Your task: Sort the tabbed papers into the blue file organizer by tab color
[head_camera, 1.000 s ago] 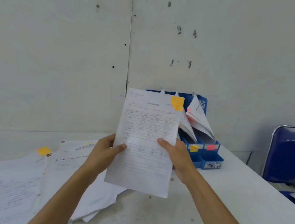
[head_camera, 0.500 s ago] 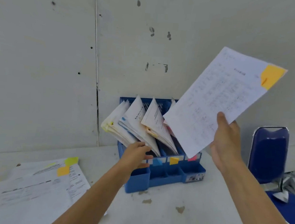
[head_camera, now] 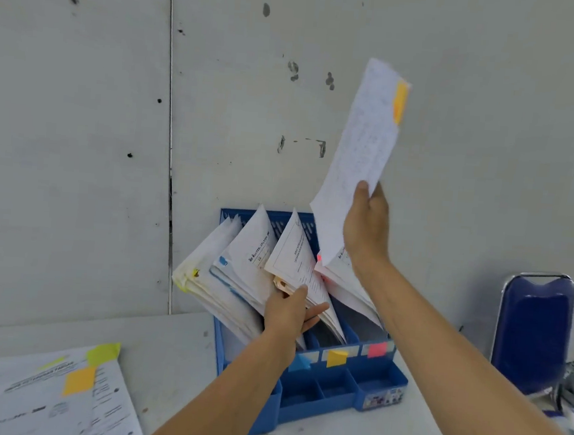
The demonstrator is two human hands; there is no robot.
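Paper pinched in our right hand could miss the orange slot if our flat left hand lets the filed stacks close.

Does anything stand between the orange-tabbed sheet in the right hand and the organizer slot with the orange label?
Yes, partly. The filed papers in that slot lean left across its opening, below the raised sheet held by the right hand. The left hand touches them there; a dark gap shows beside its fingers.

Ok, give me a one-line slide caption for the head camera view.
Right hand holds an orange-tabbed paper above the blue file organizer while the left hand reaches into its filed papers.
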